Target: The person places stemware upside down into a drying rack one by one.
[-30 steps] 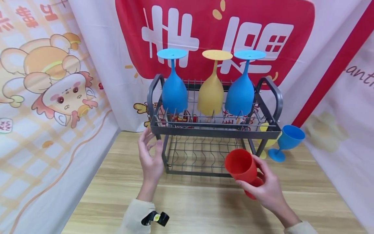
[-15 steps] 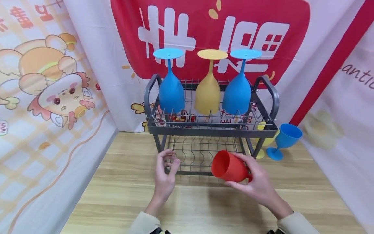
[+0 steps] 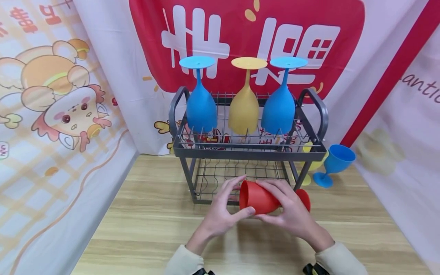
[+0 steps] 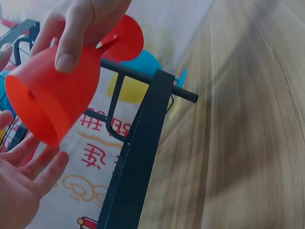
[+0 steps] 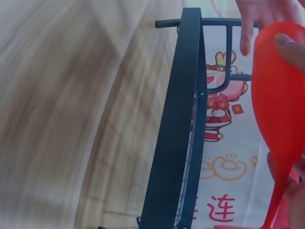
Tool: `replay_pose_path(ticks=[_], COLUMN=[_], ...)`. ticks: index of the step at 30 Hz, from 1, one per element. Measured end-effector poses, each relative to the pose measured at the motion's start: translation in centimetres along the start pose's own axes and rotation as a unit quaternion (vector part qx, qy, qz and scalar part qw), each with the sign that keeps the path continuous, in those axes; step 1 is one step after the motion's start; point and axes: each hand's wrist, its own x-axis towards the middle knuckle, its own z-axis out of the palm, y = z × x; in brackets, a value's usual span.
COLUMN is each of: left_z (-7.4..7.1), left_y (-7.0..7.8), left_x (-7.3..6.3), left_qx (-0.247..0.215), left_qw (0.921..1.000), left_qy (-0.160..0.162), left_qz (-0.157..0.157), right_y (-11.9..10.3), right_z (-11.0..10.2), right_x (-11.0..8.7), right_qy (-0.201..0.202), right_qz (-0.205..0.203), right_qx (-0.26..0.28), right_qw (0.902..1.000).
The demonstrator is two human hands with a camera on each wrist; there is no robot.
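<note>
A red goblet lies tilted on its side in the air in front of the rack, its mouth facing left. My right hand grips its bowl from the right, thumb on the near side and fingers over the top. The red foot shows beyond that hand. My left hand is at the rim, thumb tip overlapping it in the head view. In the left wrist view the left fingers are extended and spread around the mouth. The right wrist view shows the red bowl tapering to its stem.
Behind the hands stands a dark two-tier dish rack. Its upper tier carries upside-down goblets: a blue goblet, a yellow goblet and another blue goblet. Right of it, a blue goblet and a yellow goblet stand upright on the wooden table.
The red goblet has turned from mouth-up to nearly sideways and shifted left in my right hand. My left hand has come from the rack's left side to the goblet's rim.
</note>
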Motion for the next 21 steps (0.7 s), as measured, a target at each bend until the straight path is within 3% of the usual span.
replay_pose_path(ticks=[6,14,17,21], left_z=[0.4,0.7,0.7,0.6], left_y=[0.2,-0.3,-0.5,-0.6], left_x=[0.0,-0.2,-0.1,0.0], left_qx=[0.002,-0.003,-0.013,-0.045], left_qw=[1.0000,0.9999,0.9994,0.9961], left_qy=[-0.005,0.010,0.027,0.067], left_qz=[-0.001,-0.005,-0.015,-0.036], right_y=[-0.4,-0.5,-0.4,-0.1], right_z=[0.3,0.5,0.4,0.1], right_x=[0.2,0.0,-0.3,-1.0], right_qy=[0.000,-0.002,0.032,0.123], right_qz=[-0.025,-0.013,-0.029,-0.063], right_qx=[0.003,-0.010,-0.010,0.027], right_qw=[0.9997,0.9999,0.9990,0.9901])
